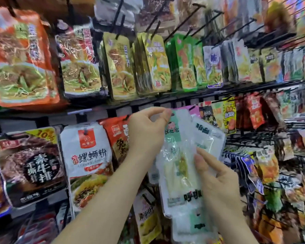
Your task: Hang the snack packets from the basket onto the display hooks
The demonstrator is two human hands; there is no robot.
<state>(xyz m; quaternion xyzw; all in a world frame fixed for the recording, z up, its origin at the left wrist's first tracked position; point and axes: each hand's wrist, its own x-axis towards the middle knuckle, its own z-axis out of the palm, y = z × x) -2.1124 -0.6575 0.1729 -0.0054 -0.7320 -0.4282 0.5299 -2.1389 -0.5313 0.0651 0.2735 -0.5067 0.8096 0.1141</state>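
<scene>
Left hand [144,132] fingers [163,114] pinch the top edge of the front snack packet [175,152], just under the rail [165,98]. Right hand [218,176] grips the remaining packets [208,134] lower down. Advisable: hold the top taut and align its hole; the hook is hidden.

Glossy clear plastic packets [181,166], black metal hooks [181,22]

1. Top left corner of the rack [236,88] I see a big orange noodle bag [23,59].
2. Left edge, lower row: dark bag [28,166] with a yellow 10% corner, white bag [88,155] just beside it.
3. Upper row, middle: gold packs [120,66], green packs [185,62] beside.
</scene>
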